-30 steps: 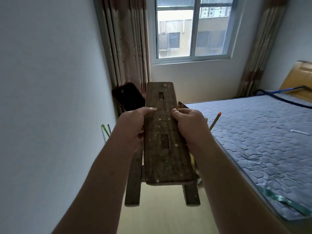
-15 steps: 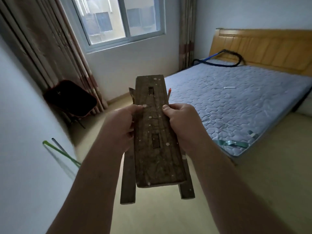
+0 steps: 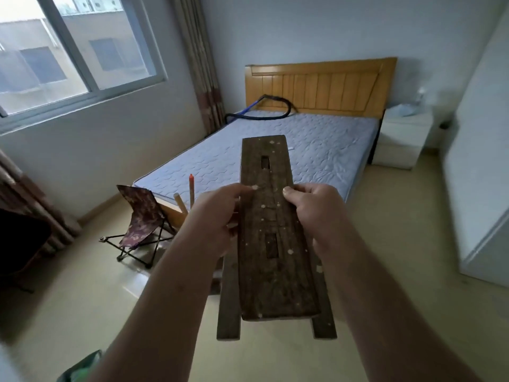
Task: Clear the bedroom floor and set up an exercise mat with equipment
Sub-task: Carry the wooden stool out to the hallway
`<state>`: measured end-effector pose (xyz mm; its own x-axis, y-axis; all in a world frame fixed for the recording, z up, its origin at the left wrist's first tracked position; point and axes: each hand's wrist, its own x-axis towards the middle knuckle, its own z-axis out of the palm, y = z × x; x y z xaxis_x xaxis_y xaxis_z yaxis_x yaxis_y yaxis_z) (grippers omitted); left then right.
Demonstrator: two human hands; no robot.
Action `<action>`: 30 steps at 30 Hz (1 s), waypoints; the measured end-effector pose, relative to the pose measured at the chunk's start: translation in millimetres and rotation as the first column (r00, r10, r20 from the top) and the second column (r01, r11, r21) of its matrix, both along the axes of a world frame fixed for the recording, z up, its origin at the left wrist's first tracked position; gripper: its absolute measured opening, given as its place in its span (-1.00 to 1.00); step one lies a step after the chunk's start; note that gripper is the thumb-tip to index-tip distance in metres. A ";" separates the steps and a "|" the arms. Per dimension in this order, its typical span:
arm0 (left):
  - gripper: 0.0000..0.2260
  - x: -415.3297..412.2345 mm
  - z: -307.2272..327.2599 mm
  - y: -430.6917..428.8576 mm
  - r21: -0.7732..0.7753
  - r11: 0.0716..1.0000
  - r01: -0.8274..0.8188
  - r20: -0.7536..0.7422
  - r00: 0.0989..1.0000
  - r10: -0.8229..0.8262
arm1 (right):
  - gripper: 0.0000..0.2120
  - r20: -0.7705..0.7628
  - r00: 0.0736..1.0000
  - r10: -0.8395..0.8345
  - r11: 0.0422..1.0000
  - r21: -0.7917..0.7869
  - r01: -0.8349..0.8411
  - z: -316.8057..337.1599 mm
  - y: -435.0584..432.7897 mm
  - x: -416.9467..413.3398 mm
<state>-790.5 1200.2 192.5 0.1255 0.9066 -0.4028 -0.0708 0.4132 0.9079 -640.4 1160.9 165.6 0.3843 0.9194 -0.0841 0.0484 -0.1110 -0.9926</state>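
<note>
I am gripping one wooden stool in the air above the floor, my left hand and right hand each clamping a long edge of its seat. Beyond it one folding chair is standing just beside one bed.

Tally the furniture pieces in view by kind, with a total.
Dark worn wooden bench, carried by the left hand and right hand: 1
Bed with blue-grey quilted mattress: 1
Folding camp chair with patterned fabric seat: 1
White bedside cabinet: 1
White wardrobe: 1
Total: 5
</note>
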 end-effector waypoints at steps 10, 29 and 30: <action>-0.88 110.0 -11.5 57.5 0.021 0.963 0.269 -0.037 0.963 -0.268 | -0.83 0.059 0.955 -0.291 0.955 -0.044 0.294 -12.7 17.4 90.7; -0.83 286.7 -35.0 80.4 0.007 0.349 0.937 -0.101 0.348 -0.932 | -0.81 0.115 0.342 -0.933 0.318 -0.183 0.930 -16.1 -25.1 131.4; -0.84 291.4 -35.2 73.2 0.007 0.316 0.949 -0.098 0.316 -0.944 | -0.80 0.120 0.307 -0.944 0.282 -0.189 0.941 -15.1 -31.7 129.6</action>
<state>-499.1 1273.4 157.2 0.8900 0.2066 -0.4064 0.3913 0.1112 0.9135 -510.8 1129.2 150.5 0.9707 -0.1179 -0.2093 -0.2328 -0.2469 -0.9407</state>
